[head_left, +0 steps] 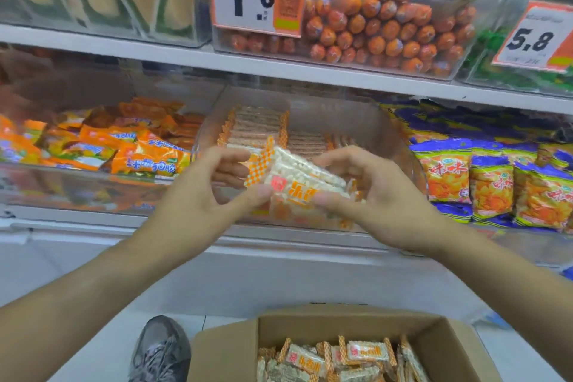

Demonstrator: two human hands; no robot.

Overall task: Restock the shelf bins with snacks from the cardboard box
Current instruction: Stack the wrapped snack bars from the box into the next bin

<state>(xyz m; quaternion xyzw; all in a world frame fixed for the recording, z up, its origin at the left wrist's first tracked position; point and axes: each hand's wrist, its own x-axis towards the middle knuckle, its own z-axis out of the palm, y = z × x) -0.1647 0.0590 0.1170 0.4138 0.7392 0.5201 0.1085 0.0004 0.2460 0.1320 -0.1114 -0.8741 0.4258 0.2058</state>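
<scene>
Above the clear bin [400,146], held between left hand [217,192] and right hand [366,192]: snack packets [297,180]. Probably light, brittle, slippery; best pinched by the edges.

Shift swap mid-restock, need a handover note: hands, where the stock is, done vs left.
Left hand and right hand both grip a small stack of rice-cracker packs, held just over the front of the clear middle bin on the lower shelf.
Done: rows of the same packs already stand at the back of that bin.
Left: set this stack in; the cardboard box on the floor below still holds many packs.
</scene>
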